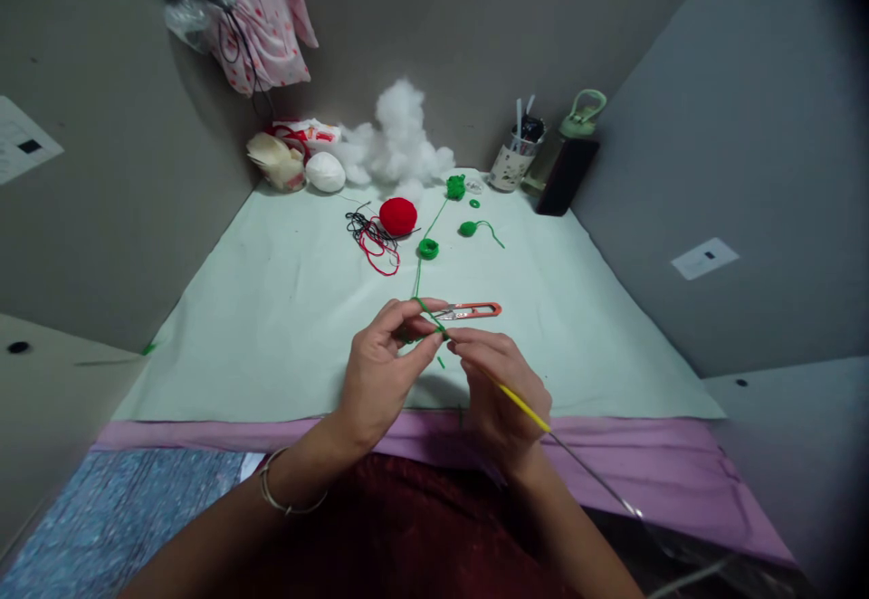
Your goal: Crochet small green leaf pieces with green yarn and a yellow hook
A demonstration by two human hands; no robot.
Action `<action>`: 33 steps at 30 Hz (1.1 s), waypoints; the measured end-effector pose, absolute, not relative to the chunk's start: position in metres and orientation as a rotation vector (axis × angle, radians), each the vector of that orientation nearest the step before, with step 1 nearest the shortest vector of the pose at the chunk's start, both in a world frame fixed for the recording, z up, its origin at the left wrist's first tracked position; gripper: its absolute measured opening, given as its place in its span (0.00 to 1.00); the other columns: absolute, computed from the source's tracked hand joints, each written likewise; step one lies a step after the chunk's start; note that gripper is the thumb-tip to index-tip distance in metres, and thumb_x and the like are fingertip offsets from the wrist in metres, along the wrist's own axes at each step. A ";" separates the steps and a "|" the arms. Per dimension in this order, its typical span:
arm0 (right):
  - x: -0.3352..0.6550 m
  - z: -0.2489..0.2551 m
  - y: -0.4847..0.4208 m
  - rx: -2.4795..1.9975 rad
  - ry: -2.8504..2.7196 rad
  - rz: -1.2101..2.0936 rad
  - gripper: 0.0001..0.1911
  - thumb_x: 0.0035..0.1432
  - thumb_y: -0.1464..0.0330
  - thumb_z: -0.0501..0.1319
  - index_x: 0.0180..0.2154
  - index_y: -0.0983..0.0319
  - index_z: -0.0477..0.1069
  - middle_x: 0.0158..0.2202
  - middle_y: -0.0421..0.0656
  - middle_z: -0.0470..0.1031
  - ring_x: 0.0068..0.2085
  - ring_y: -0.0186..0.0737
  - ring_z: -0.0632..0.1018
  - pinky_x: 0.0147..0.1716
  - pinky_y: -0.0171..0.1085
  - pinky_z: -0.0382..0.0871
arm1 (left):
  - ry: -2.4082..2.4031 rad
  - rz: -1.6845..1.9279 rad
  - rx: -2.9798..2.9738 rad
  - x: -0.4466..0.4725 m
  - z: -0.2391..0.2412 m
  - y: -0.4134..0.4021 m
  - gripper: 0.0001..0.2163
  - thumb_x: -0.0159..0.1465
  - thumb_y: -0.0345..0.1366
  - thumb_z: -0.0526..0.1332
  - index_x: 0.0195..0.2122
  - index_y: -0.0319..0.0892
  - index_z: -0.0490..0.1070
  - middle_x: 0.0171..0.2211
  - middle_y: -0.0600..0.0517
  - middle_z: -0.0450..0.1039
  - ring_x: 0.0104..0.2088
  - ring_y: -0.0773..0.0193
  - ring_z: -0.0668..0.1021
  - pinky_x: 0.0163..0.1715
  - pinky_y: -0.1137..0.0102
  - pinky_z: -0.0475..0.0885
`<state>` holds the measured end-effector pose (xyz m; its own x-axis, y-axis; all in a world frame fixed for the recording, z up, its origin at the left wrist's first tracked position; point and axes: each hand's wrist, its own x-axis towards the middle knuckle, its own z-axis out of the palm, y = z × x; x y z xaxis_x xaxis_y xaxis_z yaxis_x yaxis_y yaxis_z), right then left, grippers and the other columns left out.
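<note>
My left hand pinches a small piece of green crochet work between thumb and fingers, with green yarn passing over its raised index finger. My right hand grips a crochet hook by its yellow handle; the hook's tip meets the work at my left fingertips. Its metal end points back to the lower right. From my left hand the yarn runs up to a small green coil and on towards a green yarn bundle. Orange thread snips lie just beyond my fingers.
A red yarn ball sits beside tangled black and red yarn. White stuffing is heaped at the back wall. A green oval piece lies to the right. A pen cup, bottle and black phone stand back right.
</note>
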<state>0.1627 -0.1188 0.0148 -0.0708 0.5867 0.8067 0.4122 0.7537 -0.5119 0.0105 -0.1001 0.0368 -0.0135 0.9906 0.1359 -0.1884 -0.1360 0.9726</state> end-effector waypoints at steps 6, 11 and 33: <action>0.161 0.004 -0.117 -0.723 -1.599 0.253 0.21 0.66 0.81 0.59 0.53 0.57 0.78 0.49 0.49 0.84 0.47 0.44 0.85 0.41 0.44 0.83 | 0.939 1.325 1.044 0.011 0.037 -0.101 0.15 0.60 0.30 0.71 0.49 0.42 0.80 0.31 0.56 0.74 0.34 0.69 0.77 0.38 0.73 0.74; 0.164 0.010 -0.114 -0.742 -1.609 0.299 0.20 0.66 0.82 0.59 0.52 0.56 0.78 0.46 0.47 0.84 0.46 0.43 0.85 0.42 0.45 0.83 | 0.948 1.324 1.086 0.010 0.037 -0.100 0.16 0.61 0.30 0.70 0.51 0.42 0.80 0.31 0.56 0.74 0.34 0.70 0.77 0.39 0.74 0.74; 0.163 0.005 -0.116 -0.758 -1.558 0.399 0.19 0.68 0.81 0.59 0.51 0.55 0.79 0.46 0.44 0.85 0.45 0.42 0.84 0.43 0.44 0.80 | 0.943 1.328 1.048 0.009 0.034 -0.102 0.18 0.61 0.30 0.71 0.52 0.45 0.80 0.33 0.56 0.74 0.37 0.68 0.78 0.43 0.71 0.74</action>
